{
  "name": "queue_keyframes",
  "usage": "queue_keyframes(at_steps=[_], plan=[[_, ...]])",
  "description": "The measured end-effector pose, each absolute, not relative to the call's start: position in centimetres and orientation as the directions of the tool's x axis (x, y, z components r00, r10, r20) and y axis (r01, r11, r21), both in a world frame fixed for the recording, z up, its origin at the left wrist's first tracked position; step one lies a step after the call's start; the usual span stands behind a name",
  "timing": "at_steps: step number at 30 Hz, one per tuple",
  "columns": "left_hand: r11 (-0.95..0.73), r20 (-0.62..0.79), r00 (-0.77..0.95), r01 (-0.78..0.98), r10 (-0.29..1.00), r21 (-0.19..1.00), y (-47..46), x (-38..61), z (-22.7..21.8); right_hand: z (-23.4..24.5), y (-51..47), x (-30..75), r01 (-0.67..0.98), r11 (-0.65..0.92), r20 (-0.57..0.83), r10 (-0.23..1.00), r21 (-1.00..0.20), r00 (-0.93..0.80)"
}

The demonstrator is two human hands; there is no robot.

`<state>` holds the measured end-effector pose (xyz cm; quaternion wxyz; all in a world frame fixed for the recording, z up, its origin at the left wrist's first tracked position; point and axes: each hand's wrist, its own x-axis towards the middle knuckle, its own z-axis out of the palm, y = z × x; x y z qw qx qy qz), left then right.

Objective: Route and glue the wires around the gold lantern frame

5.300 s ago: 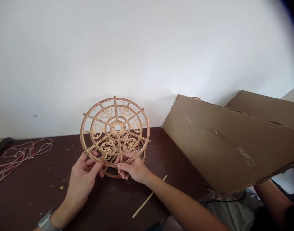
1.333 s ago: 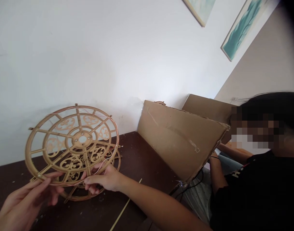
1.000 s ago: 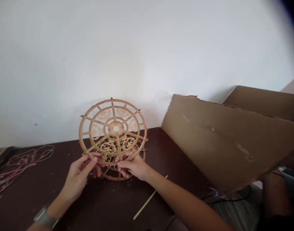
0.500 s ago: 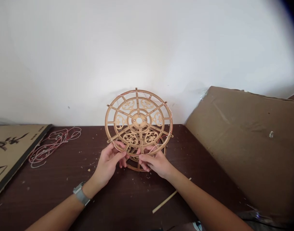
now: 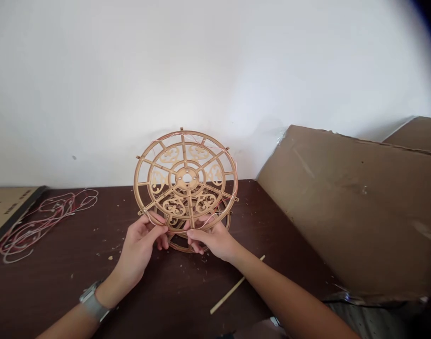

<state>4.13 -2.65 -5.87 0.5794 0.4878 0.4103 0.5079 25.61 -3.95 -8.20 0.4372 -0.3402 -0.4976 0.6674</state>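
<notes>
A round openwork wooden wheel [image 5: 189, 187] with spokes and scroll cutouts is tilted up in front of me. My left hand [image 5: 143, 239] pinches its lower rim, left of the middle. Just to the right, my right hand [image 5: 215, 238] grips the same rim, thumb in front and fingers behind. A thin red and white wire [image 5: 235, 175] runs around the rim and passes near both thumbs. Behind and below, partly hidden by the held wheel and my fingers, a second wooden ring [image 5: 182, 247] lies on the dark table [image 5: 158, 301].
A tangle of red and white wire [image 5: 49, 219] lies at the left, beside a printed cardboard piece [image 5: 10, 202]. A thin wooden stick [image 5: 232, 293] rests by my right forearm. A large cardboard sheet [image 5: 342, 202] stands at the right, against the white wall [image 5: 201, 61].
The view has turned to the right, so everything appears shifted left. Both hands keep their hold on the wheel, whose tilt looks nearly the same.
</notes>
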Motion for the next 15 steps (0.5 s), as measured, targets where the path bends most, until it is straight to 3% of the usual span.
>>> queue_keyframes(at_steps=[15], plan=[[-0.003, 0.014, 0.108, -0.100, 0.994, 0.995, -1.89, 3.90, -5.31, -7.29, -3.48, 25.30, -0.239, -0.111, -0.008, 0.920, -0.965, -0.392]])
